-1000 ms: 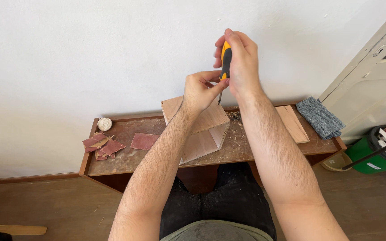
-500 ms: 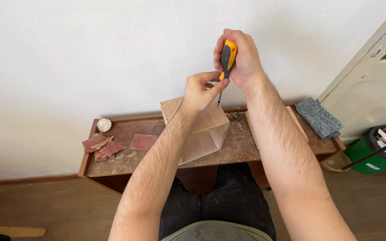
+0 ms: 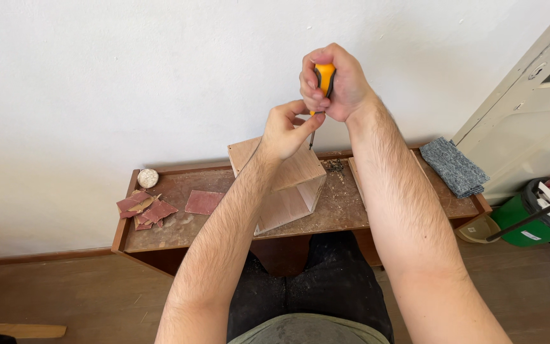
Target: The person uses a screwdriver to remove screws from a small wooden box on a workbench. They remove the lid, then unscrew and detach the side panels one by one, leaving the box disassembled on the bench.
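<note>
A: What fills the frame behind the work?

B: A white wall (image 3: 128, 76) rises behind a low wooden surface (image 3: 173, 232) that stands on a brown floor (image 3: 65, 299). A pale door (image 3: 536, 108) leans in at the right edge.

A: And on the surface?

B: A wooden box (image 3: 291, 191) of thin panels sits at the middle, tilted, open side toward the person. A plank (image 3: 356, 178) lies just right of it, partly hidden by the right forearm. A grey cloth (image 3: 456, 167) lies folded at the right end. Red sandpaper scraps (image 3: 151, 209) are scattered at the left end, with a small pale round lump (image 3: 148, 178) at the back corner. Sawdust dusts the top.

A: Where are the hands?

B: Both are raised above the box, in front of the wall. The right hand (image 3: 338, 83) has its fingers wrapped tight round the handle of an orange and black screwdriver (image 3: 323, 79), held upright with the shaft pointing down. The left hand (image 3: 288, 130) sits just below, its fingers pinched closed at the thin shaft near the tip; whether something small is caught there cannot be told.

A: Anything off to the side?

B: A green bucket (image 3: 536, 223) stands on the floor at the right, holding odd items.
</note>
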